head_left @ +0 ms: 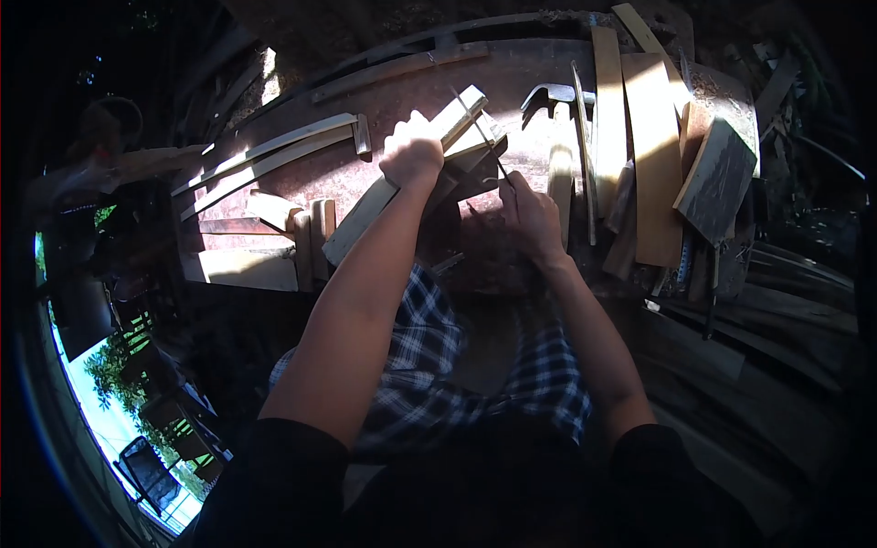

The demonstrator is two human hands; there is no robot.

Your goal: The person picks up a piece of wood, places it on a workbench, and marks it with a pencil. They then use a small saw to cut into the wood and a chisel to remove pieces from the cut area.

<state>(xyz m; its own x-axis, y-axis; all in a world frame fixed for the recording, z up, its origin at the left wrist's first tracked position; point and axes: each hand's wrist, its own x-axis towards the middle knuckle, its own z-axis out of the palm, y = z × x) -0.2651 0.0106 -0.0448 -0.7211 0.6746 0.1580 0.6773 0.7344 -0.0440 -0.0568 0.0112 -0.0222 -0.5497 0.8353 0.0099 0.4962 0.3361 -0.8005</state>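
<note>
My left hand (413, 153) is closed over a pale wooden board (361, 219), which lies slanted across the worktable (347, 178). My right hand (533, 217) is wrapped around the handle of a thin-bladed tool, seemingly a hand saw (490, 146), seen nearly edge-on. Its dark blade crosses the board's far end, beyond my left hand. Whether the blade has cut into the wood cannot be made out. Beneath the board's far end sits another light wood piece (475, 139). Just right of my right hand lies a claw hammer (561, 164) with a wooden handle.
Several planks (650, 155) are stacked at the table's right, with a dark-faced board (717, 178) leaning there. Long strips (274, 151) and wood blocks (311, 233) lie at the left. A long slat (402, 71) runs along the back. Deep shade surrounds the table.
</note>
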